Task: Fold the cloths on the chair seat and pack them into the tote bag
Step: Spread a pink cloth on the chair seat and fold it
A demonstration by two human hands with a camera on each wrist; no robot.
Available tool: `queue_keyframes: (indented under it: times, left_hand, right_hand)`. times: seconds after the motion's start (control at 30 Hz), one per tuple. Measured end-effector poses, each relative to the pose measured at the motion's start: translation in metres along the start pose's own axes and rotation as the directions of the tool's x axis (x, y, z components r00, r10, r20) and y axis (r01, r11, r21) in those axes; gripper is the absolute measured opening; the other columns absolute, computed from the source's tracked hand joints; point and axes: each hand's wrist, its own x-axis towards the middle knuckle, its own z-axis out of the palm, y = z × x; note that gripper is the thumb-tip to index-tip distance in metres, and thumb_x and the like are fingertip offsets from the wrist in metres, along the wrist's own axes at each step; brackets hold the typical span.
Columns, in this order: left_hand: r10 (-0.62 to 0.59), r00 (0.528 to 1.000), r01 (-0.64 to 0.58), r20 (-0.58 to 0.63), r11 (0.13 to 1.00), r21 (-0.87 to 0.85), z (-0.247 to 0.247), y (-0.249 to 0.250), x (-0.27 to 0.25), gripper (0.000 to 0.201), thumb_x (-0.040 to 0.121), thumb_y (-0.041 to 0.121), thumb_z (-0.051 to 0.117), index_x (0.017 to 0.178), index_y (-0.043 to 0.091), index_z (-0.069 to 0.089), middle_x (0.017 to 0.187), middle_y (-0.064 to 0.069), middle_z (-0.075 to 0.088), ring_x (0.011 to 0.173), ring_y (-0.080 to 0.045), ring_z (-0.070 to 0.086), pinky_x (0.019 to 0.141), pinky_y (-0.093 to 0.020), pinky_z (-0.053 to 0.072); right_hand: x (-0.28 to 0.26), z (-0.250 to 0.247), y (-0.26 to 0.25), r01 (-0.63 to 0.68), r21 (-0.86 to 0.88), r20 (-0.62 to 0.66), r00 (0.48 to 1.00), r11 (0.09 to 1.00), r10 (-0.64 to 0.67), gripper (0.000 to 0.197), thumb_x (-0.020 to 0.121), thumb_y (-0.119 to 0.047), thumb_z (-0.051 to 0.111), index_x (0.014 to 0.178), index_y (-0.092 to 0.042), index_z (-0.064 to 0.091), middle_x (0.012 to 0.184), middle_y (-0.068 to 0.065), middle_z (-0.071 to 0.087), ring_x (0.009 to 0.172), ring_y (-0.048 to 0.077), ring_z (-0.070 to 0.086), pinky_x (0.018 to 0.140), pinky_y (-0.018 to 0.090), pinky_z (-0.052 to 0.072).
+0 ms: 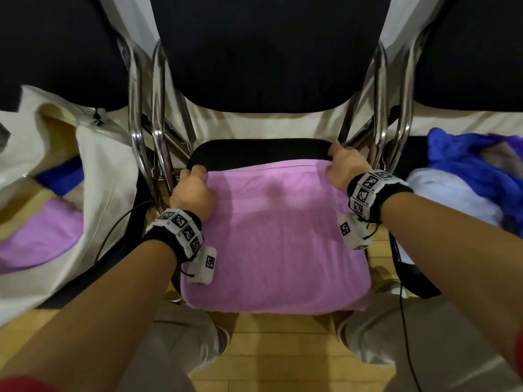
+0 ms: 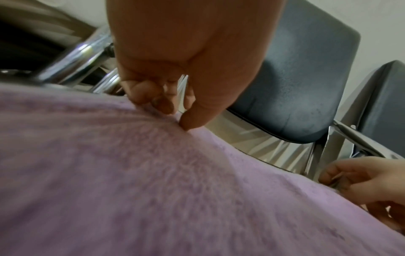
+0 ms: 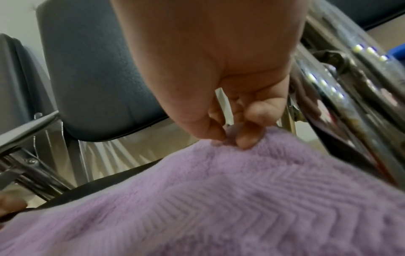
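Both hands pinch the purple cloth's far corners on the chair seat.

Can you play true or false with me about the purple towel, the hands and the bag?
1. Both hands pinch the purple towel at its far corners. True: the left hand and the right hand each grip one.
2. The towel lies on the floor. False: it is spread over the black chair seat.
3. The white tote bag stands on the person's left. True.
4. The tote bag has nothing in it. False: a purple cloth and something blue show inside.
5. The pile of blue cloths is on the person's left. False: it is on the right.
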Motion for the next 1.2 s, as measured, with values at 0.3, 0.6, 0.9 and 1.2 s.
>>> queue_keyframes:
  times: [0.3, 0.6, 0.9, 1.2]
  left_hand:
    - [0.019, 0.998, -0.020, 0.060, 1.000, 0.007, 0.004, 0.012, 0.011, 0.039, 0.098, 0.029, 0.049, 0.135, 0.020, 0.049, 0.139, -0.015, 0.040, 0.112, -0.043, 0.056, 0.094, -0.046, 0.046]
    - [-0.047, 0.989, 0.015, -0.142, 0.976, -0.218, -0.010, 0.004, -0.002, 0.012, 0.094, 0.020, 0.050, 0.099, 0.020, 0.061, 0.108, -0.009, 0.065, 0.091, -0.028, 0.060, 0.077, -0.034, 0.046]
    - [-0.121, 0.891, -0.062, -0.437, 0.922, -0.381, -0.038, -0.004, -0.011, 0.003, 0.092, 0.020, 0.057, 0.092, 0.023, 0.057, 0.082, 0.001, 0.064, 0.078, -0.027, 0.066, 0.075, -0.040, 0.058]
    - [-0.086, 0.959, 0.046, -0.272, 0.988, -0.149, -0.031, -0.005, -0.007, 0.016, 0.096, 0.023, 0.051, 0.106, 0.018, 0.062, 0.098, -0.015, 0.067, 0.091, -0.038, 0.064, 0.072, -0.036, 0.047]
  right_hand:
    - [-0.013, -0.002, 0.005, 0.048, -0.049, -0.044, 0.998, 0.998, -0.050, 0.033, 0.093, -0.001, 0.050, 0.125, -0.009, 0.050, 0.116, 0.017, 0.059, 0.101, 0.034, 0.062, 0.086, 0.044, 0.056]
    - [-0.024, -0.005, 0.014, 0.098, 0.025, -0.135, 0.986, 0.995, -0.094, 0.019, 0.097, -0.008, 0.046, 0.105, -0.016, 0.061, 0.107, 0.011, 0.062, 0.090, 0.030, 0.063, 0.084, 0.046, 0.057]
    - [-0.034, 0.000, 0.002, 0.278, 0.263, -0.300, 0.934, 0.924, -0.195, 0.011, 0.095, -0.013, 0.053, 0.099, -0.013, 0.063, 0.087, 0.010, 0.067, 0.077, 0.029, 0.066, 0.072, 0.039, 0.058]
    - [-0.011, 0.008, -0.009, 0.247, 0.266, -0.334, 0.930, 0.932, -0.152, 0.019, 0.095, -0.007, 0.050, 0.103, -0.009, 0.067, 0.099, 0.011, 0.067, 0.086, 0.027, 0.063, 0.077, 0.036, 0.055]
